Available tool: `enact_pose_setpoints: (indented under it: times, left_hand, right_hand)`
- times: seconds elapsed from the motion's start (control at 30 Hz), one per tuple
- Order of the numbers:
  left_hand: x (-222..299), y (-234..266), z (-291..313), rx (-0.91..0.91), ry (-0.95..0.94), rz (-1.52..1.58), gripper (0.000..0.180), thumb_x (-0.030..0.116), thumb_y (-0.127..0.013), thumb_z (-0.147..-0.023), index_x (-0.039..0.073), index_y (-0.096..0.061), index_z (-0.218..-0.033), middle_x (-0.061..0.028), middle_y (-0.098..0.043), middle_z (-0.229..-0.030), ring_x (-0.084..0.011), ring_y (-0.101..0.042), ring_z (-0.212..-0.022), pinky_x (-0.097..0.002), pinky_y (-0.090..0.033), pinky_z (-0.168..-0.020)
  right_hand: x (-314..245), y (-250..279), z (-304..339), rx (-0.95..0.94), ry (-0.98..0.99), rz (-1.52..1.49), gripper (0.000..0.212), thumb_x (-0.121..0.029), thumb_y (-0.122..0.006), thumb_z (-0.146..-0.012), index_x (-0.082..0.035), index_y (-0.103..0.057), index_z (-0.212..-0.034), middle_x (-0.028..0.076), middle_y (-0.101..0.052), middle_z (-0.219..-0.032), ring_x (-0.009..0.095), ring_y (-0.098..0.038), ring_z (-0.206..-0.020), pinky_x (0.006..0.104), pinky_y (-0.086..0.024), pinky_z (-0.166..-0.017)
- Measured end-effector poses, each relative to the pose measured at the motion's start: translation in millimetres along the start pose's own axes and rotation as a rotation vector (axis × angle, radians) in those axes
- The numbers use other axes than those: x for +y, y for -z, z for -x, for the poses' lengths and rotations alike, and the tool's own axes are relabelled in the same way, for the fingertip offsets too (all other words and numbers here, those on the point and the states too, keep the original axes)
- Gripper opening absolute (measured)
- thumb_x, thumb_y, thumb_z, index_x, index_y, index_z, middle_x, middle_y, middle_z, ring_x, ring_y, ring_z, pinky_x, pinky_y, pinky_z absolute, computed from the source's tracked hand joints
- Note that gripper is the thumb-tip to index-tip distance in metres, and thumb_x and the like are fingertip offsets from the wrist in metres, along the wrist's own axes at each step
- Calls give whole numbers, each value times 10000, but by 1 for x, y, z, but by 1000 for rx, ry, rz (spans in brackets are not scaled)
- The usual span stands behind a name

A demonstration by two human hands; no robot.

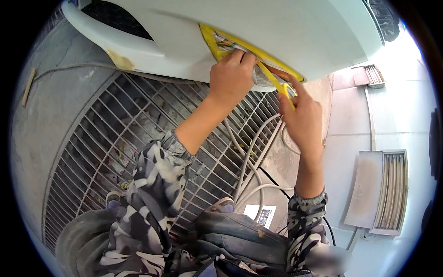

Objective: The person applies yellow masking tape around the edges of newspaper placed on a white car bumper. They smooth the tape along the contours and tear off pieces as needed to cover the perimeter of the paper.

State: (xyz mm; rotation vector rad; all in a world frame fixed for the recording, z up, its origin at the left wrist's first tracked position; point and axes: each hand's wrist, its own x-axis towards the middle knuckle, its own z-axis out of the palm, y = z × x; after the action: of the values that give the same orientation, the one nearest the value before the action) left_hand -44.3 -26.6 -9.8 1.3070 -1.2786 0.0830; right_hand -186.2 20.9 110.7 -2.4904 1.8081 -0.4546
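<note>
A white car bumper (300, 27) fills the top of the view. Yellow masking tape (258, 51) edges a tapering opening in it, and crumpled printed paper (225, 42) shows inside. My left hand (232, 76) is closed at the opening's lower edge, its fingertips partly hidden, at the end of a taut yellow tape strip (271, 77). That strip runs down to the right into a roll of yellow masking tape (290, 92). My right hand (302, 115) grips the roll, with its index finger stretched toward the opening's right corner.
Under me lies a metal floor grating (124, 134) with litter below it. Grey hoses (251, 152) cross its right side, near a printed white sheet (260, 214). A slatted metal fixture (390, 194) is on the right wall. A stick (28, 87) lies at far left.
</note>
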Motion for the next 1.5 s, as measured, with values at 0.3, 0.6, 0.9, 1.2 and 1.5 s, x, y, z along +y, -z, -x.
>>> enact_pose_setpoints:
  times: [0.3, 0.6, 0.9, 1.2, 1.5]
  left_hand:
    - [-10, 30, -13, -352, 194, 566, 129, 142, -661, -869, 23, -685, -910, -108, -663, -788, -234, -603, -661, -305, -484, -626]
    - [31, -14, -22, -287, -108, 247, 154, 155, -629, -863, 24, -636, -783, -167, -663, -742, -357, -643, -702, -442, -510, -642]
    - [51, -39, -8, -12, -18, 161, 176, 184, -713, -835, 61, -629, -742, -99, -647, -662, -292, -623, -574, -388, -474, -515]
    - [49, -40, -10, 45, -67, 133, 174, 174, -722, -831, 81, -615, -730, -80, -645, -659, -278, -627, -574, -374, -470, -491]
    - [71, -56, -3, -34, 0, 10, 188, 215, -716, -838, 79, -620, -750, -93, -651, -672, -292, -633, -589, -377, -494, -512]
  right_hand:
    - [36, -1, -33, 125, -140, -8, 214, -259, -643, -874, -81, -734, -950, 204, -677, -745, 376, -653, -688, 430, -515, -672]
    - [28, -9, -37, 206, -171, -75, 208, -263, -659, -843, -88, -744, -914, 191, -679, -732, 362, -661, -677, 420, -524, -659]
    - [33, -21, -35, 244, -297, -415, 213, -214, -609, -823, -32, -716, -840, 123, -656, -603, 212, -649, -508, 327, -518, -583]
    - [74, -16, -33, 429, -454, -857, 173, -145, -595, -881, 16, -647, -848, 75, -612, -626, 124, -561, -481, 240, -427, -432]
    - [128, -22, 14, 142, -516, -942, 154, -159, -606, -912, -19, -671, -909, 37, -604, -667, 85, -534, -501, 218, -414, -438]
